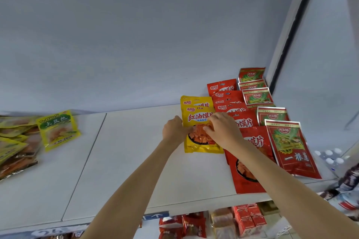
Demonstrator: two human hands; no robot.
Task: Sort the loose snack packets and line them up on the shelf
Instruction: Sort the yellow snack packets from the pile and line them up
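A yellow snack packet (198, 120) lies flat on the white shelf (136, 151), on top of another yellow packet behind it. My left hand (173, 129) holds its left edge. My right hand (223, 129) rests on its right side with fingers curled over the picture. Just to the right runs a row of overlapping red packets (250, 178), and further right a row of red-and-green packets (291, 147). A loose pile of yellow-green packets (58, 130) lies at the far left of the shelf.
The shelf's back wall and right upright (285, 31) close it in. Below the front edge a lower shelf holds red boxes (248, 219) and wrapped snacks. Bottle caps (330, 156) show at the right beyond the shelf.
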